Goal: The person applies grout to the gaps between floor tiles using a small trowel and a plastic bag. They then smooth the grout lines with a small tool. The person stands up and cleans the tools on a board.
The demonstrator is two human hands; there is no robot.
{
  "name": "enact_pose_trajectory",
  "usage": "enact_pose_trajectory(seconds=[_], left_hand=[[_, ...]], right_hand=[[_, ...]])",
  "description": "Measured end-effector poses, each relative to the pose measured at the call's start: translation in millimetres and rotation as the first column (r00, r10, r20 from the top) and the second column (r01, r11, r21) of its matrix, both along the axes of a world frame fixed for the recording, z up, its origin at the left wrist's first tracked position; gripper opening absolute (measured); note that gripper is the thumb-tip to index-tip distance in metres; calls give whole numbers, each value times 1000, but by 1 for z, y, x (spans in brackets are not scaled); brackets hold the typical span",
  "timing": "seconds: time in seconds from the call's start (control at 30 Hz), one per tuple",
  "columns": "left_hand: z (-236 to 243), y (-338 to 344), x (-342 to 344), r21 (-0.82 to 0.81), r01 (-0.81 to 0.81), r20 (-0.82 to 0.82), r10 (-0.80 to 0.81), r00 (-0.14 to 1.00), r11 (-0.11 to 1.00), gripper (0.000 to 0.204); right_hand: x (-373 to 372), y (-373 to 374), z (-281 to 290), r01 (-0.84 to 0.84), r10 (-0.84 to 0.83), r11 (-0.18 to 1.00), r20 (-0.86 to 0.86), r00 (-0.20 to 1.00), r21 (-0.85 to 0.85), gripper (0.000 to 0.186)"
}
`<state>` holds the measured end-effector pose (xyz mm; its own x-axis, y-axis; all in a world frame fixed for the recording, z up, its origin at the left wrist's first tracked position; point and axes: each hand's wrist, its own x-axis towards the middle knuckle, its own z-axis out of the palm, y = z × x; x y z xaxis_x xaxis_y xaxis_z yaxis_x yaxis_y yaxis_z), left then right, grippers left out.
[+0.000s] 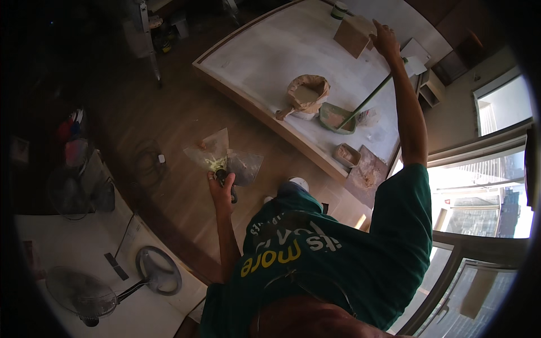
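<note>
My left hand (221, 183) is closed around a dark-handled tool (234, 195) and the gathered neck of a clear plastic bag (245, 166). Something yellow-green shows at the gathered part; the tool's exact kind is hard to make out. The bag's sheets fan out beyond my fingers, above the wooden floor. Far to the right, my right arm stretches over a broad white-topped platform (253, 50). There my right hand (385, 40), fingers apart, is at the right side of a brown cardboard box (352, 36). Whether it touches the box is unclear.
On the platform stand an open paper sack (308, 93), a green dustpan-like tray (338, 118) with a long green handle, a small tub (346, 155) and a can (339, 10). A ladder (147, 39) stands far left. A fan (81, 290) is at lower left.
</note>
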<state>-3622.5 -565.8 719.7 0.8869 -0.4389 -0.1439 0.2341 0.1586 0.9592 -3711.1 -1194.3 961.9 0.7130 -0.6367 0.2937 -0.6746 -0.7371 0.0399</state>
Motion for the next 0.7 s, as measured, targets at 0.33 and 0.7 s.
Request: enact_pose_trajectory(seconds=[0.33, 0.7], left_hand=[[-29, 10, 2, -73, -130, -99, 122, 988, 989, 56], [-15, -93, 95, -16, 44, -74, -45, 996, 999, 54]], right_hand=[[13, 147, -304, -86, 407, 570, -190, 893, 817, 72], [-141, 229, -542, 359, -119, -63, -364, 924, 931, 52]])
